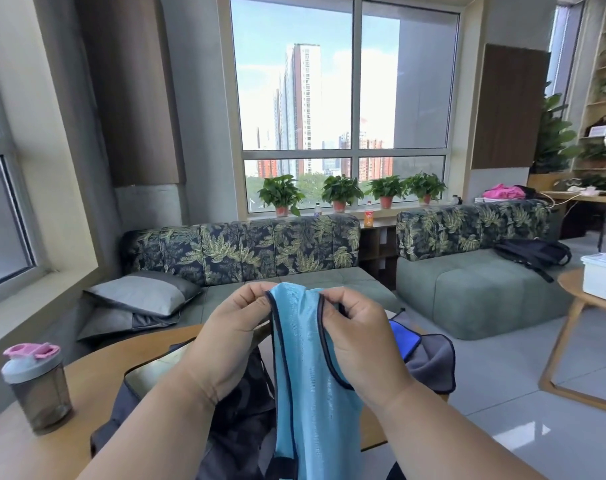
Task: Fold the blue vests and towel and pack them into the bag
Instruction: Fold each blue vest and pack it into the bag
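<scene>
The round wooden table [97,372] sits near the person, and a dark bag [246,410] lies open on it, right under the hands. A gray towel [429,362] lies on the right side of the table, with a bit of bright blue cloth [403,337] on top of it.

A light blue vest [312,393] hangs in the air over the bag. It is long from top to bottom, so it hangs straight down from the hands. The left hand [232,337] pinches the top edge on the left. The right hand [360,341] pinches the top edge on the right. The two hands are close together, with only a small strip of vest between them.

I think the vest needs folding next, and both hands are just as near to it. The bag waits right below. A shaker bottle [34,386] stands far left on the table.
</scene>
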The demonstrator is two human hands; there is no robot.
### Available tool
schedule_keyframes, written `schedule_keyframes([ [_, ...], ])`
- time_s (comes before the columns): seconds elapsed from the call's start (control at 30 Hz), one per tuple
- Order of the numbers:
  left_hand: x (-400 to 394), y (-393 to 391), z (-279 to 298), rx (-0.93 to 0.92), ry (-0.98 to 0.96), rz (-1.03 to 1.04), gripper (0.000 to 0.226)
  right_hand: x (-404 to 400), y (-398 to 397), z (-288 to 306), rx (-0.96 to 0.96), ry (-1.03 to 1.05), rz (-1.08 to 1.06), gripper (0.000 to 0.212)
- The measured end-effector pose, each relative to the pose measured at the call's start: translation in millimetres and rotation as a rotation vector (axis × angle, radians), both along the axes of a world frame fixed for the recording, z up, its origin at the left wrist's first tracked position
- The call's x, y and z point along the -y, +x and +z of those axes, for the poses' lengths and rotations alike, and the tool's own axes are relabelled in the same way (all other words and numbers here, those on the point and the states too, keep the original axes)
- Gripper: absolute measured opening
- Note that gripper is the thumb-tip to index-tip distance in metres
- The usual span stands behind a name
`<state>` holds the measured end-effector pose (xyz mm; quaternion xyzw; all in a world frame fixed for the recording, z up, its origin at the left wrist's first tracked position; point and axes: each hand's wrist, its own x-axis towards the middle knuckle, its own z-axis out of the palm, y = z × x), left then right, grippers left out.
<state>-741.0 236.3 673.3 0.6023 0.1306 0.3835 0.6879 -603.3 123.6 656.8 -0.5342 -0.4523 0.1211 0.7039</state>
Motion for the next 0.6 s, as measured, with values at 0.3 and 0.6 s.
schedule_keyframes([
  [0.3, -8.4, -19.5, -6.6, -0.233, -0.128, -0.093, 0.039, 1.7, 7.1, 3.8, -0.054, -0.011, 0.029, 0.014],
  [0.6, 3.6, -5.3, -26.2, -0.098, -0.077, -0.153, 0.072, 5.0, 3.4, 4.3, -0.017, -0.045, 0.139, 0.016],
])
